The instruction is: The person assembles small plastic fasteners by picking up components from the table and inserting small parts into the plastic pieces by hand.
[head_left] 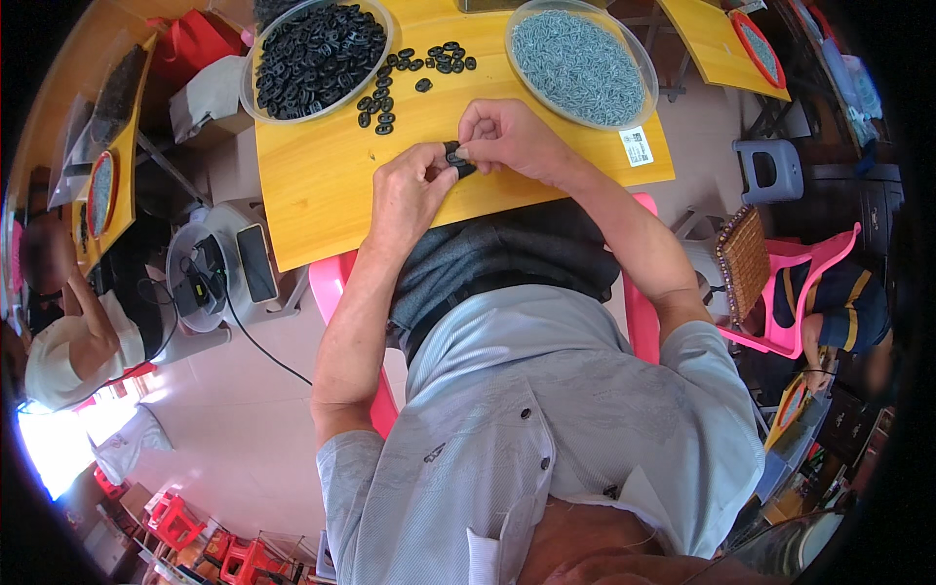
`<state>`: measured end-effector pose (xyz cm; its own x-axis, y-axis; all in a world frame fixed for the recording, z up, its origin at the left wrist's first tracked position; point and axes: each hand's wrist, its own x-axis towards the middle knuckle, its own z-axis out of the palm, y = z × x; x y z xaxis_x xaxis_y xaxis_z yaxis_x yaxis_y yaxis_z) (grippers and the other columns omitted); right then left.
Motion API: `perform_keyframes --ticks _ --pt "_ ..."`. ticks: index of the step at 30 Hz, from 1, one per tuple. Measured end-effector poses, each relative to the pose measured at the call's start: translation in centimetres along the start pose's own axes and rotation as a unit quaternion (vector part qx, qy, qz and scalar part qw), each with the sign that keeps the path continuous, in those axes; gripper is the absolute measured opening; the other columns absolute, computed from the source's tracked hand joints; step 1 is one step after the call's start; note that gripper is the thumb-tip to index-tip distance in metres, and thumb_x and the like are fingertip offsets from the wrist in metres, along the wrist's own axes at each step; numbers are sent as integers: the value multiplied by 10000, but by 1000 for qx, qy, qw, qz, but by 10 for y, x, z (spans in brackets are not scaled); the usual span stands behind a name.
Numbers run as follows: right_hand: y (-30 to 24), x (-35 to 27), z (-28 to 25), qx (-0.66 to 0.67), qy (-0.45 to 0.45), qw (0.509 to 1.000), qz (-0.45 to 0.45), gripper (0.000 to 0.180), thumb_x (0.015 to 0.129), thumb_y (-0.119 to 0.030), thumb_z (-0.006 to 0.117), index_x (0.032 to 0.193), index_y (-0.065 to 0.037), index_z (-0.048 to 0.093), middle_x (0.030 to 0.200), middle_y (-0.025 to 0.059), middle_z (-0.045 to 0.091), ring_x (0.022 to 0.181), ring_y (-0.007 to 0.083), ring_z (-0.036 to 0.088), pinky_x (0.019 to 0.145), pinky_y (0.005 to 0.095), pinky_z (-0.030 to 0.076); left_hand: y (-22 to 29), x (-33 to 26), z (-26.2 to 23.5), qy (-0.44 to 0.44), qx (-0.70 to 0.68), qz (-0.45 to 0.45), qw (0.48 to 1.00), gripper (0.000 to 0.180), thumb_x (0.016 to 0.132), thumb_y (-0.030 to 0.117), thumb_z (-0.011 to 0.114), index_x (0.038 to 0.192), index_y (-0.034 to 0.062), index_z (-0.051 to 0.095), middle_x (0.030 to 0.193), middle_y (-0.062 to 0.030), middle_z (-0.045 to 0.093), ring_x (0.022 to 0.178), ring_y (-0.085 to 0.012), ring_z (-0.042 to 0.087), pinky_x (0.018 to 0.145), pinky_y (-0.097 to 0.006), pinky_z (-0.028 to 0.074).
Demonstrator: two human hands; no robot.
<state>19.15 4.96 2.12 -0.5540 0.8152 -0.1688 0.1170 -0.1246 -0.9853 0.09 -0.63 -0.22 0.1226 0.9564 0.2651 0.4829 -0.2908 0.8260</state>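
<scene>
Near the front edge of the yellow table [322, 195], my left hand [411, 185] is closed round a small black plastic piece [452, 151]. My right hand [509, 138] meets it from the right, thumb and forefinger pinched together against the black piece; anything between those fingertips is too small to make out. Beyond my left hand, several loose black oval pieces [423, 86] lie scattered on the table. A clear round tub [388, 60] heaped with similar black pieces stands at the far left. At the far right, another clear tub [645, 109] is full of small silvery screws.
A white label [636, 146] is stuck on the table's right edge. To my left, a phone [256, 263] and a clear bin with black chargers [200, 278] sit on stools, with a cable trailing down. Pink chairs [780, 292] and seated people are on both sides.
</scene>
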Motion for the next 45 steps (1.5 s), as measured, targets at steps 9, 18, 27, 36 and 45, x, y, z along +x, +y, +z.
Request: perform_keyframes --ticks 9,18,27,36,45 --pt "2 0 -2 -12 -18 1000 5 92 841 -5 653 885 -45 584 681 -6 589 587 65 575 530 196 430 1 -1 -4 -1 39 55 998 136 764 44 729 864 7 645 736 -157 635 652 -284 645 623 -363 511" --pt "-6 -2 -5 -77 9 997 -2 75 835 7 643 884 -19 594 714 23 617 599 92 603 542 228 460 8 -2 0 13 -43 3 999 222 788 3 718 980 -19 609 738 -94 637 644 -151 616 600 -301 502" --pt "-98 51 12 2 144 970 -195 151 864 -8 659 1011 24 640 880 59 670 809 104 640 761 247 519 3 4 -4 62 -115 -90 987 247 885 105 689 1064 -32 588 746 -96 652 603 -137 591 590 -281 487" --pt "-187 -127 70 82 135 616 -771 237 777 -130 798 955 -93 647 916 25 591 934 102 535 804 298 452 2 -5 -6 23 -43 -40 998 123 862 59 681 942 -27 647 732 -83 643 616 -116 568 582 -275 467" --pt "-192 -174 65 239 -23 469 -850 315 800 -424 791 846 -139 664 835 -17 594 900 40 521 798 217 382 129 5 -121 291 -276 325 856 390 988 393 452 1031 13 528 939 -188 634 764 -224 639 596 -316 518"
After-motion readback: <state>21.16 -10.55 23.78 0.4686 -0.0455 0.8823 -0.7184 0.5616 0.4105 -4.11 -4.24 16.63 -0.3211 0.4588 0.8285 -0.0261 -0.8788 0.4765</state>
